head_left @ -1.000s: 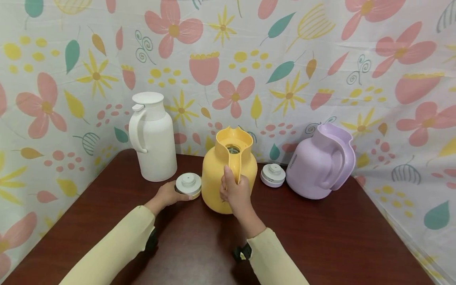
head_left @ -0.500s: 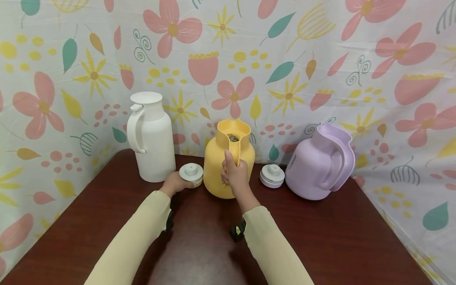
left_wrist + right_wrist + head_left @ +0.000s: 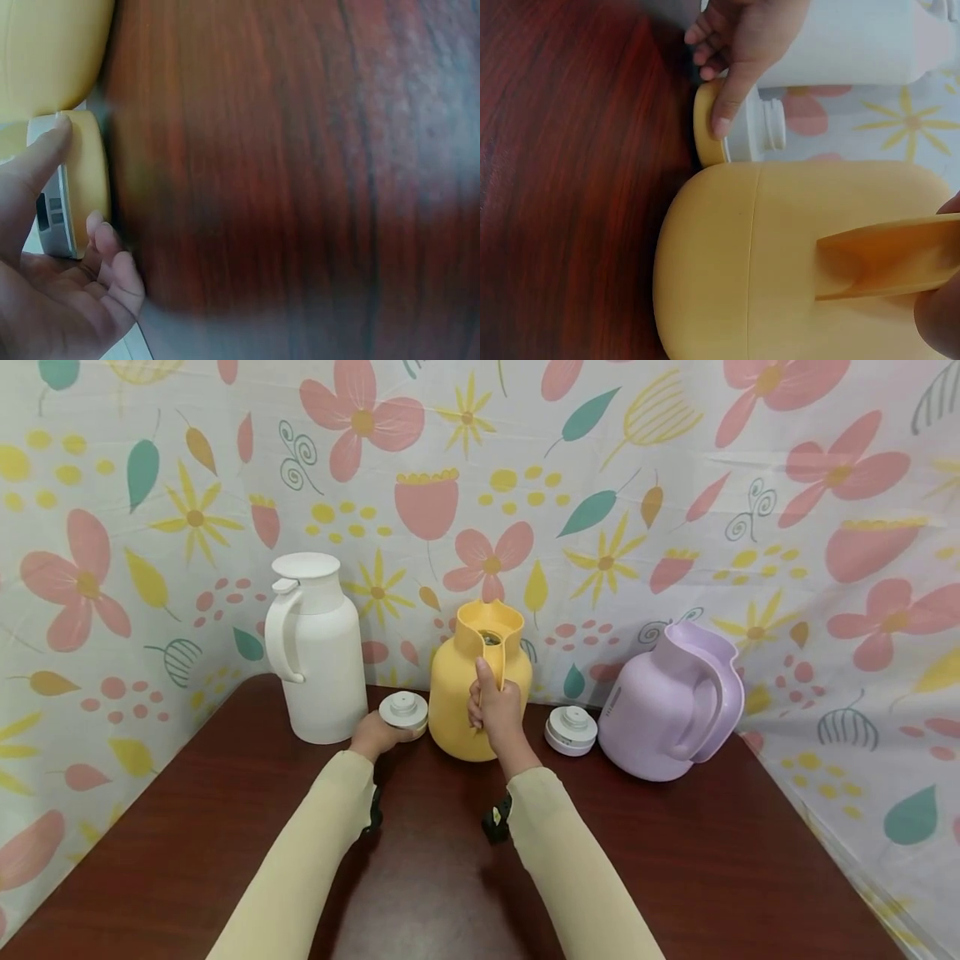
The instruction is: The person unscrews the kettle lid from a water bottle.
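In the head view a yellow thermos jug (image 3: 452, 697) stands lidless at the back of the table, its mouth open at the top. My right hand (image 3: 498, 714) grips its handle, thumb up along the top. Just left of the jug, my left hand (image 3: 375, 737) holds a round lid (image 3: 403, 710), white and grey above a yellow rim. In the left wrist view the thumb presses on the lid's yellow rim (image 3: 88, 176), with fingers curled at its opposite side. The right wrist view shows the lid close against the jug's body (image 3: 705, 270), both at table level.
A white thermos jug (image 3: 327, 660) with its lid on stands at the back left. Right of the yellow jug are a second lid (image 3: 572, 732), with a lavender rim, and a lavender jug (image 3: 645, 718). A floral curtain (image 3: 480, 485) hangs behind the dark wooden table (image 3: 712, 860).
Both hands have moved away from me, toward the curtain. The yellow jug and the lid have gone back with them, and the lid also slightly right.
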The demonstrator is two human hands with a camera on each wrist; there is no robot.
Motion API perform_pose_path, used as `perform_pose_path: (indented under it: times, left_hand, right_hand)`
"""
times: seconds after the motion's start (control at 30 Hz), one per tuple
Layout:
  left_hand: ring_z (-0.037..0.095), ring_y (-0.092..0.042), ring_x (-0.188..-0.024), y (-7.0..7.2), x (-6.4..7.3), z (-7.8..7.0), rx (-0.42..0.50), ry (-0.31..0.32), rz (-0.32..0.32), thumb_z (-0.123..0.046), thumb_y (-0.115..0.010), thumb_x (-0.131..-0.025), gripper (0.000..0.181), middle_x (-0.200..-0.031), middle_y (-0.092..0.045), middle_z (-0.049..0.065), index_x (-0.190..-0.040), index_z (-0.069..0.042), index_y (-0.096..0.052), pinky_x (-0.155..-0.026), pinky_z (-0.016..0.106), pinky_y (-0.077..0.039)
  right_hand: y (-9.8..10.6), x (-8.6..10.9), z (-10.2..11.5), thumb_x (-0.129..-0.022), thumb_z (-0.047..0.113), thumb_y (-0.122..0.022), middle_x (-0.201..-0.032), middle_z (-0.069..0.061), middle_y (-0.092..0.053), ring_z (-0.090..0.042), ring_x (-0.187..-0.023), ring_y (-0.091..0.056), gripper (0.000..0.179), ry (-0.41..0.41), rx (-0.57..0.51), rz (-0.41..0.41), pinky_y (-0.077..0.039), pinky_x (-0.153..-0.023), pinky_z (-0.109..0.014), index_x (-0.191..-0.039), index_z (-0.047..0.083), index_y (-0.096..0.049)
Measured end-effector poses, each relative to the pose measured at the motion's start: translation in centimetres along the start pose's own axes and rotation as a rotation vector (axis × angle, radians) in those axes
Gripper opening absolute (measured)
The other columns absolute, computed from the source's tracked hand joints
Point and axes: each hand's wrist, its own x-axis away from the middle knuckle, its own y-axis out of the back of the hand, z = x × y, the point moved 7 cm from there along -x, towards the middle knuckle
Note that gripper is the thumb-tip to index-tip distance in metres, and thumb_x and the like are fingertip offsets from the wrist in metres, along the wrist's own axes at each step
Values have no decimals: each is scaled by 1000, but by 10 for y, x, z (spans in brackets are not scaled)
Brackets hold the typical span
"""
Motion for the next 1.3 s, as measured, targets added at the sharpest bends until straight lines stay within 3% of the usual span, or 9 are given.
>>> perform_pose_path:
  times: [0.1,0.33,0.7,0.9,1.13,1.2,1.3]
  left_hand:
    - [43,-55,-135,-1,-2,-1,4,16,-16,-38,-77,-86,81,-145,-56,29,-145,9,-47,-114,48,-45]
    - [45,-46,-142,-6,-2,4,94,126,-10,-43,-75,-88,96,-154,-43,30,-154,9,-28,-117,52,-41]
    - [44,-43,-144,-8,-7,3,73,126,15,-46,-73,-89,98,-157,-40,29,-156,7,-25,-119,51,-40]
    - [44,-41,-147,-9,-11,4,64,90,31,-47,-73,-89,98,-159,-37,26,-156,4,-25,-121,50,-38]
    - [44,-39,-148,-4,-9,-1,112,-20,59,-44,-71,-89,101,-160,-35,30,-157,9,-20,-122,50,-36]
    - [45,-47,-140,-3,-5,-1,129,-38,78,-41,-71,-90,98,-156,-39,31,-157,9,-21,-114,50,-45]
    - [42,-62,-115,-3,3,-3,173,-53,138,-34,-68,-93,86,-145,-49,31,-156,6,-24,-88,46,-55]
  right_hand:
    - [2,-4,1,-104,47,-52,-38,6,-39,-10,-34,-37,61,-5,0,-14,-39,-43,-26,-53,13,-45]
    - [1,-10,-3,-104,47,-54,-37,6,-39,-10,-34,-37,62,-16,-14,-45,-39,-42,-26,-52,13,-46]
    - [0,-11,-5,-103,48,-55,-39,6,-39,-9,-34,-37,61,-22,-12,-64,-39,-42,-24,-54,13,-47]
    - [1,-11,-5,-102,47,-57,-39,6,-40,-9,-34,-38,60,-51,-29,-60,-40,-44,-25,-53,14,-47]
    - [4,-10,-6,-101,48,-60,-40,5,-42,-10,-36,-39,59,-58,-25,-81,-41,-45,-26,-53,15,-47]
    - [5,-10,-7,-100,49,-60,-40,5,-43,-11,-37,-41,59,-69,-14,-79,-42,-46,-26,-53,16,-48]
    - [8,-7,-6,-99,51,-60,-42,5,-46,-11,-40,-45,60,-83,20,-72,-43,-46,-26,-52,16,-49]
